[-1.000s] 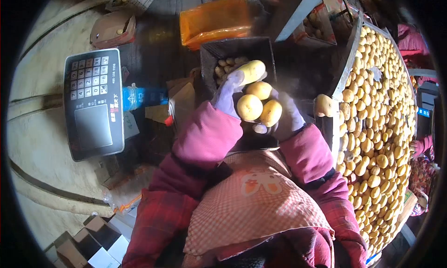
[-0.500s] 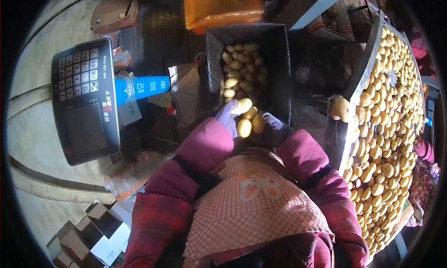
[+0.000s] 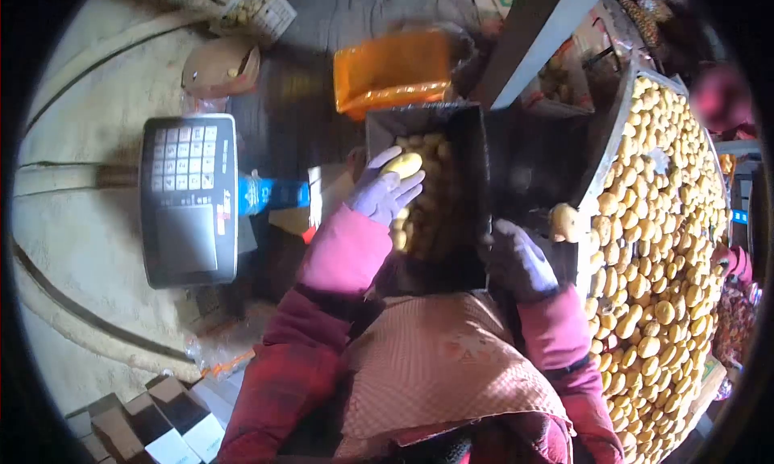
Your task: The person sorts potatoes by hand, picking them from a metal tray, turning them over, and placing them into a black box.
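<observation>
Above the left side of a black bin (image 3: 487, 182), my left hand (image 3: 385, 191), in a pale purple glove, holds one yellow potato (image 3: 403, 166) between thumb and fingers. More potatoes (image 3: 427, 214) lie inside the bin, partly in shadow. My right hand (image 3: 520, 258), gloved too, is at the bin's right edge with its fingers bent downward; I cannot make out anything in it. A lone larger potato (image 3: 564, 223) sits to its right, beside the rim of a wide sorting table (image 3: 587, 198) heaped with potatoes (image 3: 645, 262).
A scale display with a keypad (image 3: 191, 202) stands at the left. An orange crate (image 3: 393, 73) is beyond the bin, near a slanting metal post (image 3: 548, 41). Cardboard boxes (image 3: 153, 420) are at the lower left. Another person's pink sleeve (image 3: 735, 264) shows at the far right.
My hands have moved apart: the left over the bin with one potato, the right to the bin's right edge. The potatoes that were between them are no longer there. The view has shifted.
</observation>
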`<action>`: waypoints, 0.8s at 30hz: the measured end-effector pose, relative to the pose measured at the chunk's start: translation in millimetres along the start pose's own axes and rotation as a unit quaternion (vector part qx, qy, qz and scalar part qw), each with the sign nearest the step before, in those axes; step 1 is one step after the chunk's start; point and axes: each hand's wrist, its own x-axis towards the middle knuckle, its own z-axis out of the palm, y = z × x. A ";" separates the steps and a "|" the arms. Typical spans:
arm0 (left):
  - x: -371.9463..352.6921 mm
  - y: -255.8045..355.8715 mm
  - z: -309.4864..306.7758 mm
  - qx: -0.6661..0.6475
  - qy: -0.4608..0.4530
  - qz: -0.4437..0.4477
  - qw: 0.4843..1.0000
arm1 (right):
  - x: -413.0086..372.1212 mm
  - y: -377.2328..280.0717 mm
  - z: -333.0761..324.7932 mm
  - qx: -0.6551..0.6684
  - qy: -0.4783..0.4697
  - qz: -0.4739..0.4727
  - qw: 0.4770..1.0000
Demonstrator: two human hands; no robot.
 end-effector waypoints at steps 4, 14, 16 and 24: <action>41.7 18.2 8.9 -0.060 0.100 -0.026 0.993 | -44.4 -27.9 -1.0 -0.063 0.100 0.011 0.993; 126.9 47.5 1.3 0.001 0.065 -0.003 0.998 | -145.1 -66.2 -36.1 -0.129 0.212 -0.115 0.962; 138.6 46.7 7.7 0.028 0.106 0.018 0.994 | -164.6 -74.2 -46.0 -0.105 0.252 -0.149 0.950; 151.1 17.2 100.3 0.118 0.055 -0.106 0.986 | -197.8 -75.0 -84.0 -0.135 0.343 -0.129 0.920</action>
